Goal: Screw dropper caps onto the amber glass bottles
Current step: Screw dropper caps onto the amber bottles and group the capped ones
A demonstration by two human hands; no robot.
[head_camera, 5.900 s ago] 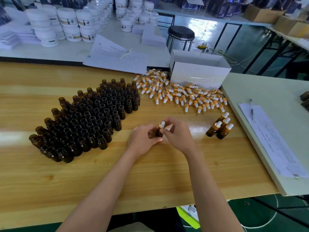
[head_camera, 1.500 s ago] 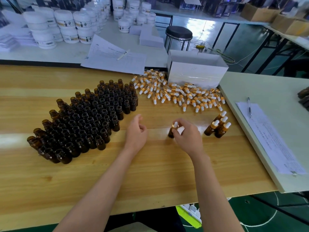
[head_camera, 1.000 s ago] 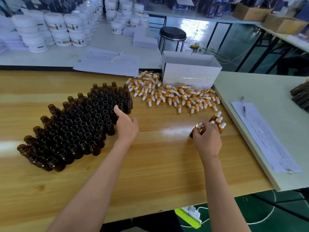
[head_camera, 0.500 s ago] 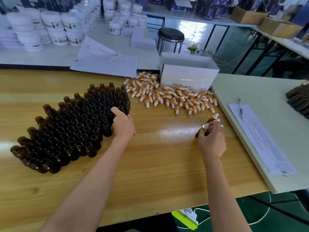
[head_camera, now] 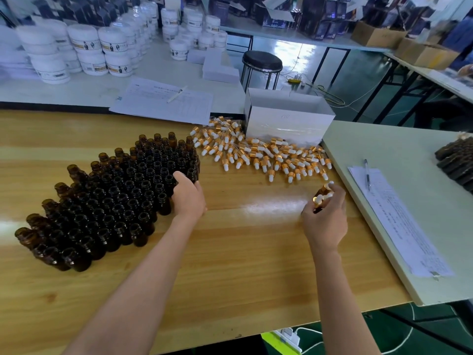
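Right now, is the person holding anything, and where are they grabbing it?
The right hand holds a capped amber bottle by its body. The left hand is at the open bottles; its grip is hidden.

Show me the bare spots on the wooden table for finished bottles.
Free: the strip between the left hand and right hand holding a capped bottle, and the near edge of the wooden table. Crowded: open bottles at left, dropper caps by the white box.

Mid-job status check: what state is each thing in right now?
Uncapped bottles: upright, open-necked, clustered.
Dropper caps: loose, lying piled.
Capped bottle: cap on, in hand.
Right hand: grips capped bottle.
Left hand: at cluster's edge, grip unclear.
White box: open on top.
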